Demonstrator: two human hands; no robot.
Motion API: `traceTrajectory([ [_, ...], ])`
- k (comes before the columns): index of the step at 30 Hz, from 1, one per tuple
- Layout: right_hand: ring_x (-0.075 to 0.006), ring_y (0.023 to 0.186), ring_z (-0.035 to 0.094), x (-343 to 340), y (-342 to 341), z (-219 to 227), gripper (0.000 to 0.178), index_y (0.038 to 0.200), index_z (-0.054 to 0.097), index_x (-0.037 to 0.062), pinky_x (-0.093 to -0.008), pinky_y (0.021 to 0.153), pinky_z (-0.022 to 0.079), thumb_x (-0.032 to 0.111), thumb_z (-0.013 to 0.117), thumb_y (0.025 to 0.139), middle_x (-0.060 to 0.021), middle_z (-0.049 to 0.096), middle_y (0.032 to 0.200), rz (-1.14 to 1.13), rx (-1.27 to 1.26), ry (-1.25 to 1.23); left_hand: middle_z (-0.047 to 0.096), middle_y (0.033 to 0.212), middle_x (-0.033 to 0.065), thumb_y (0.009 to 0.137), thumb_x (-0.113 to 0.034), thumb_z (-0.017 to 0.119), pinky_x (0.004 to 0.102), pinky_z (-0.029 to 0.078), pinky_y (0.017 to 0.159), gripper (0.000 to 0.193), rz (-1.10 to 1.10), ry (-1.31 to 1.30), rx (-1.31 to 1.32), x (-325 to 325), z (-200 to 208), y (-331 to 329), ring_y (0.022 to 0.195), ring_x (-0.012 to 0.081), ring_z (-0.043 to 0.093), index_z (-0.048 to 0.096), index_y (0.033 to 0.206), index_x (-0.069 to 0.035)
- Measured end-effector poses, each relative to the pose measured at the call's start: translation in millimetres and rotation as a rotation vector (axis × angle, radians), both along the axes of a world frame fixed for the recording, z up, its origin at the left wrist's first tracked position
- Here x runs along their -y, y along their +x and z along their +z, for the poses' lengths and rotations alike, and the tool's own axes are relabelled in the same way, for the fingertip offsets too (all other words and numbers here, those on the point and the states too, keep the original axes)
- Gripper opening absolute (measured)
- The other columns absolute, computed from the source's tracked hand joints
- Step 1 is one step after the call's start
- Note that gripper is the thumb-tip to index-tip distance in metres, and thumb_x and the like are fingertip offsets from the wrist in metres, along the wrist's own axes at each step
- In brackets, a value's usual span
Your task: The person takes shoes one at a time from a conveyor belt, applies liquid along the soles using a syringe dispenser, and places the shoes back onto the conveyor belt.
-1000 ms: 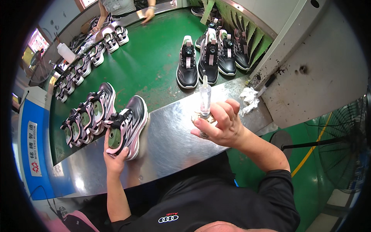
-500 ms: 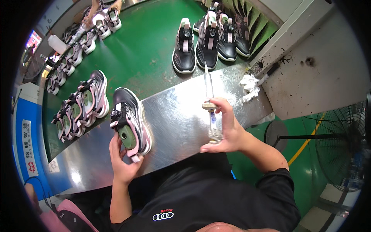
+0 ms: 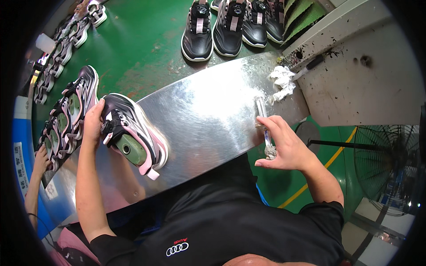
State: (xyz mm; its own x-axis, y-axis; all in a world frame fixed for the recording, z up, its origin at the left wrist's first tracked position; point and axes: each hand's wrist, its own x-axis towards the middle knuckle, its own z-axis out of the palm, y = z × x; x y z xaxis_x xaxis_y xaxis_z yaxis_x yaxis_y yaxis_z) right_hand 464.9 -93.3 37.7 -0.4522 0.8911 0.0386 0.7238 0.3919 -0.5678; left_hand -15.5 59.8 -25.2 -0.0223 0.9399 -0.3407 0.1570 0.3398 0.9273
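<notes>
Your left hand (image 3: 92, 126) grips the black-and-pink shoe (image 3: 133, 135) on its side at the steel tabletop (image 3: 208, 111)'s near-left edge, your right hand (image 3: 286, 146) closed around a clear tube (image 3: 265, 128) that could slip off the near-right edge.

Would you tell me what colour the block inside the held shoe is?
Olive green, filling the opening of the shoe under the left hand; head view.

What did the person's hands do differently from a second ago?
The right hand pulled the clear tube from over the far part of the metal table back to its near edge, now tilted with the tip pointing away. The left hand drew the black and pink shoe closer. Both grips stayed; the black shoes on the green belt kept their row.
</notes>
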Motion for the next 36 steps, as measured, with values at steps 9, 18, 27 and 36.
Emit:
traceTrajectory([
  [9,-0.0328,0.089,0.049,1.5,-9.9,26.9,0.087,0.126,0.043,0.0054,-0.0398,0.081,0.043,0.039,0.081,0.055,-0.0158,0.047,0.099,0.133,0.273,-0.127,0.058,0.103,0.0095,0.089,-0.017,0.052,0.0291,0.052,0.078,0.037,-0.05,0.186,0.279,39.8,64.5,52.5,0.087,0.0174,0.063,0.042,0.122,-0.002],
  [18,-0.0317,0.089,0.05,-5.5,-15.2,25.6,0.09,0.128,0.039,-0.0007,-0.0388,0.081,0.043,0.041,0.079,0.059,-0.0155,0.048,0.1,0.102,0.198,-0.084,0.053,0.126,0.0164,0.088,-0.034,0.052,0.0447,0.039,0.102,0.055,0.116,0.045,1.077,68.1,49.9,62.1,0.115,0.0299,0.052,0.042,0.131,-0.002],
  [27,-0.0181,0.103,0.046,-3.4,-30.2,39.5,0.127,0.136,0.026,0.0017,-0.0278,0.083,0.037,0.067,0.081,0.042,-0.0139,0.047,0.118,0.063,-0.979,-0.724,0.062,0.108,0.0194,0.071,-0.021,0.067,0.0435,0.052,0.086,0.054,0.174,0.047,1.133,76.1,41.2,80.8,0.096,0.0311,0.063,0.051,0.118,0.001],
  [36,-0.0261,0.087,0.054,-39.8,-138.5,64.3,0.114,0.131,0.032,0.0023,-0.0354,0.073,0.04,0.077,0.067,0.052,-0.021,0.053,0.103,0.398,-1.452,-0.833,0.058,0.107,0.0095,0.062,-0.006,0.072,0.0361,0.047,0.089,0.063,-0.007,0.315,0.952,97.7,51.4,65.2,0.099,0.0216,0.058,0.046,0.119,-0.005],
])
